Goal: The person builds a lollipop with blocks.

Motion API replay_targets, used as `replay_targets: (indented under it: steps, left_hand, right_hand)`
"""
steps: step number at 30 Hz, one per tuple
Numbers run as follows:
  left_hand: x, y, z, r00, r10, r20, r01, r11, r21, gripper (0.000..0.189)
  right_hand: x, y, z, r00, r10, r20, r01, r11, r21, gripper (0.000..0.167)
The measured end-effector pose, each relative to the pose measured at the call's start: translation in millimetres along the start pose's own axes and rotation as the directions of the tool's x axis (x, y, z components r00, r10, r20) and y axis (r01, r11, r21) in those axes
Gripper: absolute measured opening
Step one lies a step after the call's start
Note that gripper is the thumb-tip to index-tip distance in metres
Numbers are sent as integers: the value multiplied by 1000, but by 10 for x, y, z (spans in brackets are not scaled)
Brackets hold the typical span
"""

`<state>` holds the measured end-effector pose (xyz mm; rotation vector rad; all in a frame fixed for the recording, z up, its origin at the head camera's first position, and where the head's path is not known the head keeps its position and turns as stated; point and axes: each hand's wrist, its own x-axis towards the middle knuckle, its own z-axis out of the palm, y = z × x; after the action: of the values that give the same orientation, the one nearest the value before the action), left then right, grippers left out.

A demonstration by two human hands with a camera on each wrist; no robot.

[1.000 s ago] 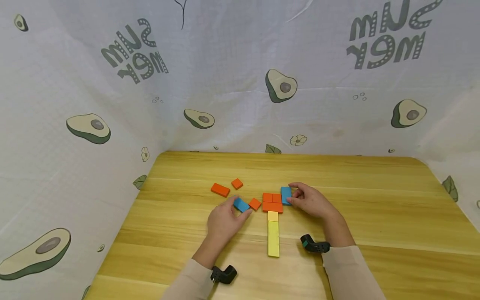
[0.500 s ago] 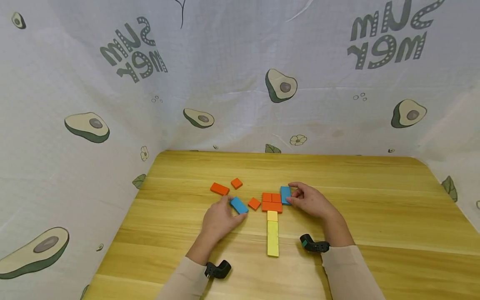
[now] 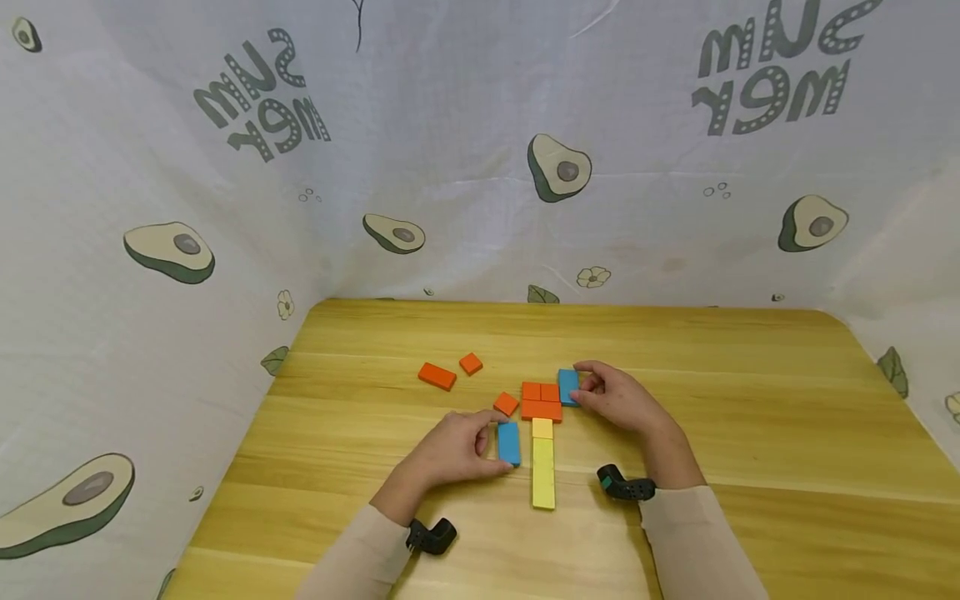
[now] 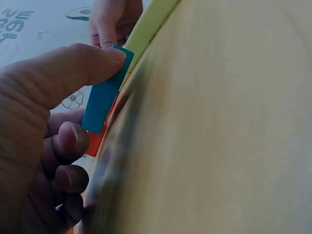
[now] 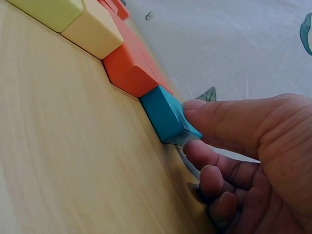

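Note:
My left hand [image 3: 457, 448] pinches a blue rectangular block [image 3: 508, 443] between thumb and index finger, its long side almost parallel to a yellow block [image 3: 543, 473] on its right. The left wrist view shows this blue block [image 4: 106, 96] gripped at its two ends. With thumb and index finger, my right hand [image 3: 618, 398] holds a second blue block [image 3: 567, 387] at the right side of joined orange blocks [image 3: 541, 410]. In the right wrist view that blue block [image 5: 165, 116] stands on the table against the orange. A small pale yellow block [image 3: 542, 428] links orange and yellow.
One orange square block [image 3: 506, 404] lies loose between the left hand and the joined blocks. Farther back left are an orange rectangular block [image 3: 437, 376] and another orange square [image 3: 471, 364]. The wooden table [image 3: 712, 367] meets a printed cloth [image 3: 465, 192] behind.
My left hand first shifted slightly left, then moved right and nearer with its blue block, which has turned from slanted to nearly straight. The right hand stays at its blue block.

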<state>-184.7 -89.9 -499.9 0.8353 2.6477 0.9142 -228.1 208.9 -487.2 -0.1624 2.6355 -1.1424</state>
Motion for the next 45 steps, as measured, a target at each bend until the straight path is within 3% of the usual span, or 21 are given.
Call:
replay_targets:
  steps: [5, 8, 25, 34, 45]
  left_hand:
    - [50, -21, -14, 1000, 24, 4, -25, 984, 177, 65]
    - [82, -40, -35, 1000, 19, 6, -20, 978, 206, 67]
    - [356, -140, -117, 1000, -29, -10, 30, 985, 169, 68]
    - [450, -117, -164, 995, -102, 4, 101, 986, 136, 66]
    - [553, -117, -126, 993, -106, -53, 112, 983, 144, 59]
  right_hand:
    - [3, 0, -7, 1000, -4, 1, 4, 1000, -1, 51]
    - [-1, 0, -2, 1000, 0, -4, 0, 1000, -2, 50]
    - [2, -6, 4, 1000, 13, -15, -13, 1000, 11, 49]
    - [-14, 5, 29, 1000, 8, -14, -8, 1000, 30, 48]
    - [-32, 22, 35, 1000, 0, -30, 1, 1000, 8, 48]
